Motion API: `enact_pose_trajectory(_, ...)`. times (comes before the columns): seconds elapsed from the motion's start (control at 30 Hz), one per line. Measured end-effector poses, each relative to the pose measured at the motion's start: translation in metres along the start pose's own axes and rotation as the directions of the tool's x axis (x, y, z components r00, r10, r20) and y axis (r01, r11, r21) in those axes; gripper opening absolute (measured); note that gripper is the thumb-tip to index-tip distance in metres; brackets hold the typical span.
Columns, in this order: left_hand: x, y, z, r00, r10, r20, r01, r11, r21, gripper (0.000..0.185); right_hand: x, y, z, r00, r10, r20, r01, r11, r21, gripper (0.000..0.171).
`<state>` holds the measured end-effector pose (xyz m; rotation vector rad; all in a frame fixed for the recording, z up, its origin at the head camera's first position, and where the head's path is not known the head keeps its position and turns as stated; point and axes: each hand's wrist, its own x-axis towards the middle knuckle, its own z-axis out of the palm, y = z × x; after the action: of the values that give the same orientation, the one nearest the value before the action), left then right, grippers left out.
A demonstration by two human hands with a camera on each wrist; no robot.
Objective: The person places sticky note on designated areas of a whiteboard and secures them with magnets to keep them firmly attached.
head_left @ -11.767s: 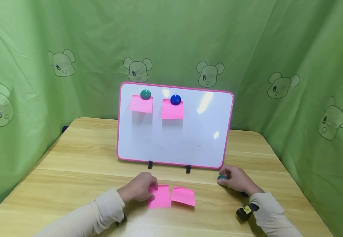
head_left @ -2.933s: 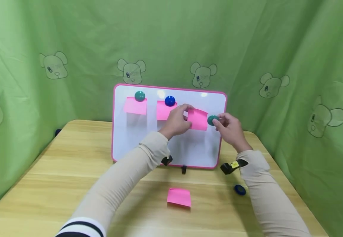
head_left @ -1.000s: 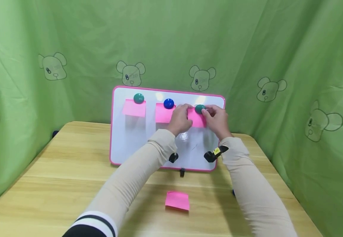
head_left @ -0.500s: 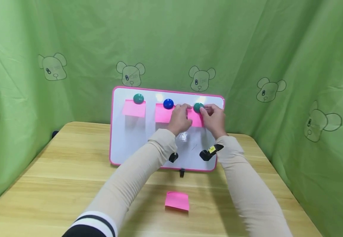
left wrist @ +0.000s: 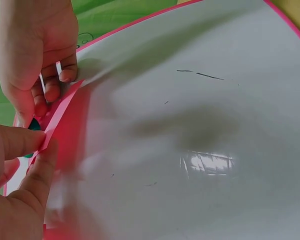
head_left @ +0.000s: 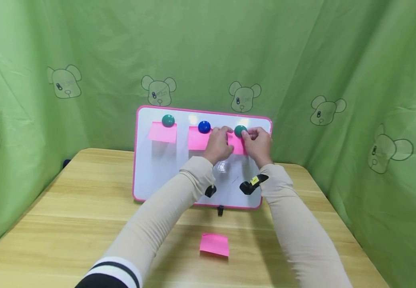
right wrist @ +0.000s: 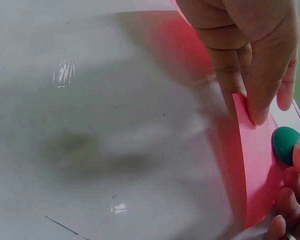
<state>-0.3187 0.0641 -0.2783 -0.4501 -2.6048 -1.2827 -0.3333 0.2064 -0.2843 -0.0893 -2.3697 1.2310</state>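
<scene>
A pink-framed whiteboard (head_left: 157, 172) stands upright on the wooden table. It carries three pink notes. A green magnet (head_left: 168, 120) pins the left note (head_left: 162, 132) and a blue magnet (head_left: 204, 127) pins the middle note (head_left: 197, 138). My left hand (head_left: 225, 135) pinches the left edge of the third note (head_left: 237, 145), also seen as the pink note (left wrist: 70, 130) in the left wrist view. My right hand (head_left: 246, 135) pinches a second green magnet (head_left: 240, 130) at that note's top edge. The right wrist view shows this magnet (right wrist: 286, 144) against the note (right wrist: 252, 165).
A loose pink note (head_left: 214, 244) lies on the table in front of the board. Green cloth printed with bear heads closes in the back and both sides. A small dark object (head_left: 65, 163) sits at the table's far left edge.
Since 2.9 s ago my right hand has brought the green magnet from beside the third note onto its top edge. In the last second both hands have barely shifted.
</scene>
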Motion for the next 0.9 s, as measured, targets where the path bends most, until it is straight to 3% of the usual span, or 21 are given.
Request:
enact_pose_trajectory(0.37,-0.0012,-0.0009,-0.0019,1.0,-0.006,0.016,0.006,1.0,0.014,0.054,-0.0013,0.0014,0.0014,0.999,0.037,-0.006,-0.037,0.999,-0.024,0.023)
enact_pose_trajectory(0.9,-0.0042,0.0002,-0.0053,0.999,-0.009,0.043,0.009,1.0,-0.004,0.06,-0.0041,-0.0016,-0.0049,1.0,0.015,0.003,-0.015,1.0,-0.026,0.021)
